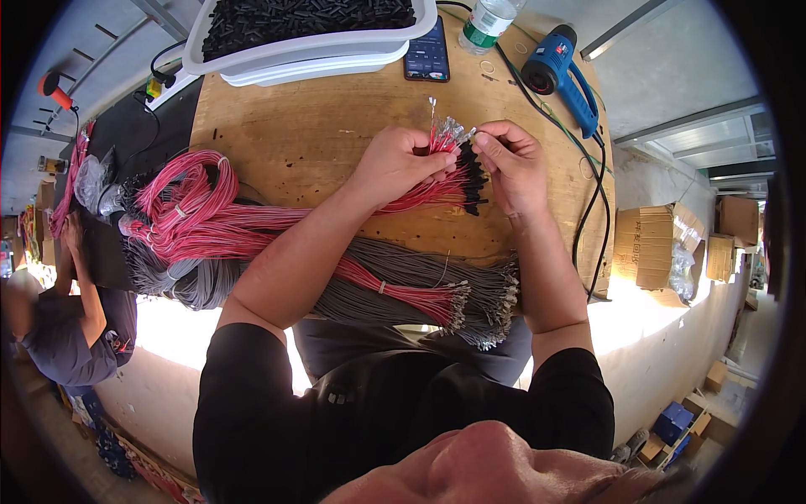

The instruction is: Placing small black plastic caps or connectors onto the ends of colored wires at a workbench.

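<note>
My left hand (401, 164) is closed round a bunch of red wires (420, 195), whose silvery metal terminals (447, 133) stick up past the thumb. Close beside it, my right hand (510, 160) pinches a small pale wire end (472, 133) between thumb and forefinger; the fingers partly cover it. Below the hands, black sleeves (475, 186) cap the ends of other red wires on the table. Nearer to me, under my forearms, lie a thick bundle of grey wires (403, 259) and a tied red bundle (403, 296), both with metal terminals at their right ends.
A white tub (315, 52) of short black sleeves stands at the far left of the wooden table (277, 126). Beyond my hands are a phone (427, 55), a bottle (487, 23) and a blue heat gun (561, 80) with its cable. Coiled red wires (189, 189) lie left; another person (67, 328) sits there.
</note>
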Action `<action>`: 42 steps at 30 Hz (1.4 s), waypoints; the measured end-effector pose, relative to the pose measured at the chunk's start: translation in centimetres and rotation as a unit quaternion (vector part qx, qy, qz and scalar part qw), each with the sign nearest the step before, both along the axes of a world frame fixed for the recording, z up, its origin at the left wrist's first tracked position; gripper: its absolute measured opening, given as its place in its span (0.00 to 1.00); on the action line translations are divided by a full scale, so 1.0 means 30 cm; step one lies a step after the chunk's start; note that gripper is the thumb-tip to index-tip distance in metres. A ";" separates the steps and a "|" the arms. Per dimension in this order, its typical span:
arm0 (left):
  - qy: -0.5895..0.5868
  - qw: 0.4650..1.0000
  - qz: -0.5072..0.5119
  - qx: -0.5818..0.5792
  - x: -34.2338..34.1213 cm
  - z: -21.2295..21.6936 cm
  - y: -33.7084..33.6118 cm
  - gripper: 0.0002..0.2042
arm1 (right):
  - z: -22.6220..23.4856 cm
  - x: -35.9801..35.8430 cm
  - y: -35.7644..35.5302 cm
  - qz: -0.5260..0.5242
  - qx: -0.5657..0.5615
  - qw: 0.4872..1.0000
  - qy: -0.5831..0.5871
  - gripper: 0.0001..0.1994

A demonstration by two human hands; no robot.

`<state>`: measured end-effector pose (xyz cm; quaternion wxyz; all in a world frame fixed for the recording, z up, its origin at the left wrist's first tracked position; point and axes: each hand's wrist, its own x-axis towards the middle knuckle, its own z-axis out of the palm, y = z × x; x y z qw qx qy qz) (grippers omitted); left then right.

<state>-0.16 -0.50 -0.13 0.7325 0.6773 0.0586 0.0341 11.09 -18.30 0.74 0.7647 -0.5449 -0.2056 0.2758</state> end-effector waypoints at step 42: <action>0.042 0.992 0.028 -0.113 -0.002 0.007 0.014 0.09 | -0.075 0.155 -0.051 -0.029 0.171 0.917 0.360 0.11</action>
